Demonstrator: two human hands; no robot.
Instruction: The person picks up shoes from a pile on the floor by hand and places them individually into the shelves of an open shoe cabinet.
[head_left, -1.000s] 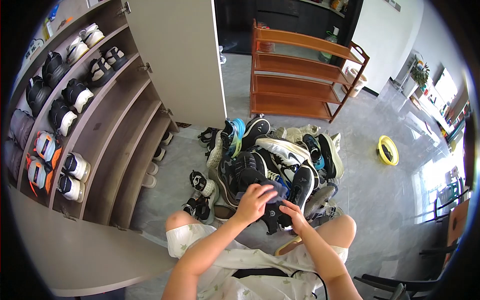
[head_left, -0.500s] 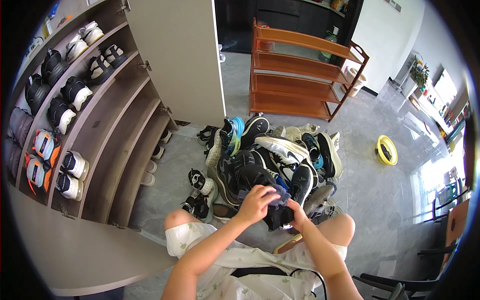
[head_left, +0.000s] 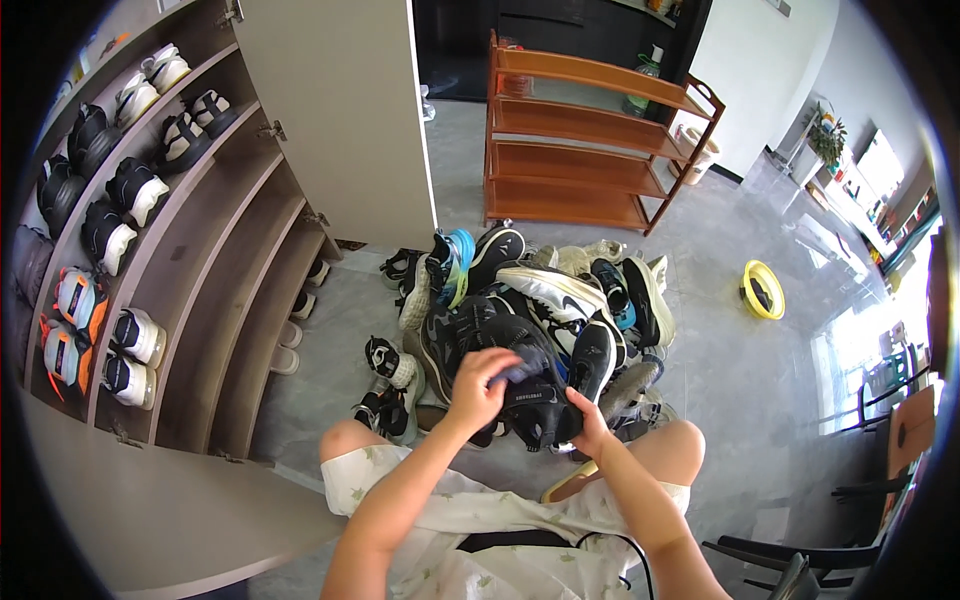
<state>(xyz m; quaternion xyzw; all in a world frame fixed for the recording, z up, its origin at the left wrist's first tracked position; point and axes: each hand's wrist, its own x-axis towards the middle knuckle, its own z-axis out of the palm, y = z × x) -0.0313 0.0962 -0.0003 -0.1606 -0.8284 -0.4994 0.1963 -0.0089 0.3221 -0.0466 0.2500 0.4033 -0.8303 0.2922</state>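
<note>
A black shoe (head_left: pixel 537 412) is tilted over the near side of the shoe heap, and my right hand (head_left: pixel 588 425) grips its right side. My left hand (head_left: pixel 482 385) pinches a dark grey-blue cloth (head_left: pixel 527 366) against the upper part of this shoe. Beneath and beyond lies a heap of mixed shoes, with a white and black sneaker (head_left: pixel 553 288) on top, a blue and yellow sneaker (head_left: pixel 452 262) at its far left and a black sneaker (head_left: pixel 594 352) right beside the held one. The shoe's far end is partly hidden by my left hand and the cloth.
To the left stands an open shoe cabinet (head_left: pixel 225 220) with pairs of shoes on its upper shelves. A brown wooden rack (head_left: pixel 570 122) is beyond the heap. A yellow basin (head_left: pixel 770 302) with something dark inside sits on the right floor. Chairs (head_left: pixel 800 562) edge the lower right.
My left hand has shifted left and slightly up with the cloth, baring more of the black shoe. My right hand still grips the shoe. The whole view has shifted slightly.
</note>
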